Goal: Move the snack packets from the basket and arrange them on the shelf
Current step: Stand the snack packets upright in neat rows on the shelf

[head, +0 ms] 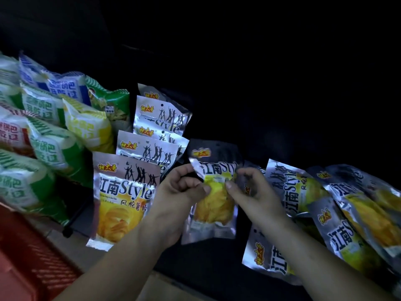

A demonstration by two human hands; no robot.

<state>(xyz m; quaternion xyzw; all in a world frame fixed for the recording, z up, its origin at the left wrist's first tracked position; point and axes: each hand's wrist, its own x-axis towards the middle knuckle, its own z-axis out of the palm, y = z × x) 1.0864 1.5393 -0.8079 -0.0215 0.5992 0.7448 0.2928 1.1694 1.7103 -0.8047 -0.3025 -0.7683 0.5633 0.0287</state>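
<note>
You face a dark shelf (208, 261), its back lost in shadow. At your lower left sits the red basket (23, 263), slatted along its wall. Above it, puffy bags (54, 146) in green, white, yellow and blue fill the shelf's left end. Just beside them a row of silver packets (125, 192) stands one behind another, each printed with dancing silhouettes, "Style" lettering and yellow crisps. To your right, a heap of silver packets (338, 224) of the same kind lies flat and overlapping. Between row and heap, you hold one silver packet (214, 207) upright over the shelf, its top dim, its middle bright yellow. Your left hand (180, 192) pinches its upper left edge with curled fingers; your right hand (251, 190) pinches the upper right edge, thumb against fingertip.
</note>
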